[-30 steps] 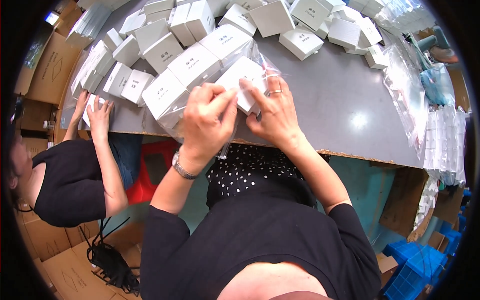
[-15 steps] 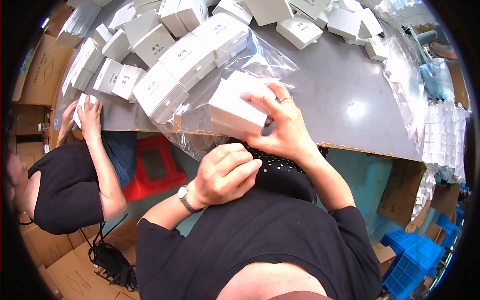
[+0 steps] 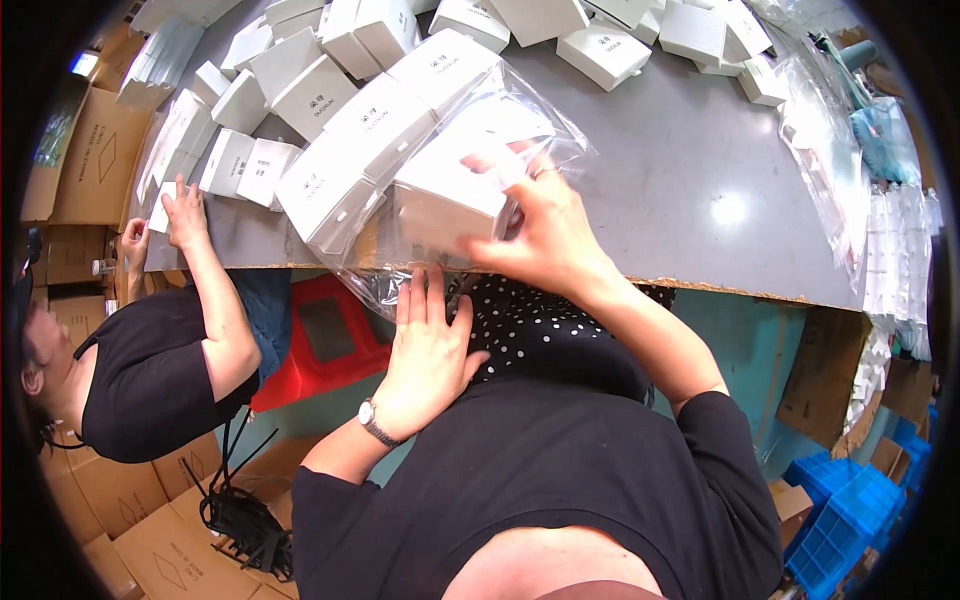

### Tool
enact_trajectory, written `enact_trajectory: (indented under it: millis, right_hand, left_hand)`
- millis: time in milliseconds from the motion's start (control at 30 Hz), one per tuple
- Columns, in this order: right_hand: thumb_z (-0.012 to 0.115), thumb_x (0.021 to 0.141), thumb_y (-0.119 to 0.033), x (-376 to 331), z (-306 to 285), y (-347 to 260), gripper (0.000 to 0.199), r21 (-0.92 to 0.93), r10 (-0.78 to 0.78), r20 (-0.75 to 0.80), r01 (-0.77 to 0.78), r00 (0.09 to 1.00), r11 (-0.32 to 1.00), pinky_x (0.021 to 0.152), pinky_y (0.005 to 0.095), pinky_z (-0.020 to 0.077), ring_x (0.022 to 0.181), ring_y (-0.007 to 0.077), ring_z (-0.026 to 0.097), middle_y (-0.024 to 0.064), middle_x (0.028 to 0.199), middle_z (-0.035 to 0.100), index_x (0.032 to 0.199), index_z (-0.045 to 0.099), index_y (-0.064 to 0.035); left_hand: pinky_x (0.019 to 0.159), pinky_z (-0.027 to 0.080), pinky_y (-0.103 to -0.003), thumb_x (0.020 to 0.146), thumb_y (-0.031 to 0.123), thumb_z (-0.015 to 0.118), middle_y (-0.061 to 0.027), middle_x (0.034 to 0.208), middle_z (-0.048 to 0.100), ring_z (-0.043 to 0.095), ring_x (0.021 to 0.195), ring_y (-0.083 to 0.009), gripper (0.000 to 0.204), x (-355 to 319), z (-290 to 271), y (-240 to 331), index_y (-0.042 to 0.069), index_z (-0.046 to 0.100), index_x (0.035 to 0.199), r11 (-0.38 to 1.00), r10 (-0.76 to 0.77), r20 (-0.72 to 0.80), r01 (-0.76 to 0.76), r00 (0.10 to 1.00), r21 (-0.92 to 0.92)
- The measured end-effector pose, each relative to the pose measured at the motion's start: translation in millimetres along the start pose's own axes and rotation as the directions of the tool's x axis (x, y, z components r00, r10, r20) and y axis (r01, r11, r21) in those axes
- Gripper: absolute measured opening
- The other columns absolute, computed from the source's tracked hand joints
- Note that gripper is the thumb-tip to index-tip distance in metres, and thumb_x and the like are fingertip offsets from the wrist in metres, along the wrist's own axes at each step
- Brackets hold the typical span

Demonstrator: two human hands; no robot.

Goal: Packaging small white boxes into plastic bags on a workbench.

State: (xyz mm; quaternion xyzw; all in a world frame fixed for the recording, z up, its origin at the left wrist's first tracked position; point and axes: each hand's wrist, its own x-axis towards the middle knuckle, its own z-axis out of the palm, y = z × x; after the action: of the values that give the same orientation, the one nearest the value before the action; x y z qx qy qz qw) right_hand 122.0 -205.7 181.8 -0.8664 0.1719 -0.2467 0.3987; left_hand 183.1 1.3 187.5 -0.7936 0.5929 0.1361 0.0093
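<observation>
My right hand (image 3: 545, 230) grips a white box (image 3: 450, 200) by its right side, thumb low and fingers over the top. The box is beside a row of three white boxes (image 3: 378, 122) at the front of the table. Clear plastic film (image 3: 565, 135), seemingly a bag, lies around this row and sticks out at its right; whether the held box is inside it, I cannot tell. With fingers stretched out, my left hand (image 3: 428, 345) is at the table's front edge, its fingertips against the crumpled lower end of the film.
Many loose white boxes (image 3: 600, 55) lie along the back of the grey table (image 3: 670, 190). At the left, another person's hands (image 3: 185, 215) handle a white box. A red stool (image 3: 325, 335) stands below the table edge. Blue crates (image 3: 850, 520) are at the lower right.
The held box has moved left and down, closer to the row. My left hand has uncurled from a loose fist and reached up to the film at the table edge.
</observation>
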Motion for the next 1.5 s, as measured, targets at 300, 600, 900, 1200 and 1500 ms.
enact_trajectory:
  millis: [300,600,900,1200,1500]
  right_hand:
    - [0.081,0.066,-0.028,15,9,27,0.066,-0.425,-0.153,-0.161,0.072,0.975,0.902,0.106,0.0491,0.0390,0.125,0.0419,0.048,0.0228,0.128,0.057,0.129,0.062,-0.0186]
    - [0.082,0.065,-0.033,25,7,28,0.072,-0.414,-0.170,-0.100,0.114,0.980,0.903,0.110,0.0479,0.0317,0.129,0.0375,0.047,0.0218,0.126,0.059,0.132,0.061,-0.0159]
    - [0.085,0.063,-0.024,2,4,31,0.068,-0.544,-0.287,-0.271,0.100,0.919,0.833,0.104,0.0462,0.0353,0.129,0.0379,0.038,0.0150,0.139,0.046,0.126,0.060,-0.0214]
    - [0.072,0.074,-0.010,18,-34,37,0.013,-0.150,-0.309,0.212,0.344,0.927,0.927,0.072,0.0383,0.0542,0.078,0.0287,0.066,0.0106,0.080,0.067,0.086,0.071,-0.0068]
    - [0.078,0.074,-0.035,103,-115,146,0.044,-0.577,-0.194,-0.344,-0.044,0.919,0.815,0.095,0.0435,0.0468,0.111,0.0330,0.058,0.0166,0.115,0.063,0.109,0.065,-0.0107]
  left_hand:
    - [0.110,0.036,-0.048,0.078,0.035,0.079,-0.0320,0.136,0.045,0.045,0.129,-0.0439,0.093,4,-22,0,-0.003,0.031,0.148,0.995,0.095,0.026,-0.096,0.995,0.024]
    - [0.078,0.055,-0.036,0.076,-0.004,0.057,-0.0141,0.098,0.055,0.061,0.089,-0.0267,0.061,16,-19,-18,-0.007,0.047,0.136,0.996,0.095,-0.066,-0.094,0.993,0.008]
    - [0.078,0.053,-0.041,0.074,-0.010,0.055,-0.0154,0.097,0.053,0.060,0.092,-0.0321,0.059,15,-16,-12,-0.004,0.052,0.132,0.977,0.137,-0.096,-0.150,0.986,-0.149]
    - [0.080,0.053,-0.042,0.078,-0.003,0.062,-0.0178,0.098,0.055,0.061,0.092,-0.0339,0.060,18,-36,-15,-0.007,0.046,0.135,0.947,0.202,0.051,-0.182,0.978,-0.265]
    - [0.083,0.052,-0.038,0.080,0.015,0.075,-0.0165,0.107,0.066,0.065,0.098,-0.0303,0.037,196,-149,-49,0.000,0.064,0.112,0.844,0.310,-0.521,-0.483,0.795,-0.234]
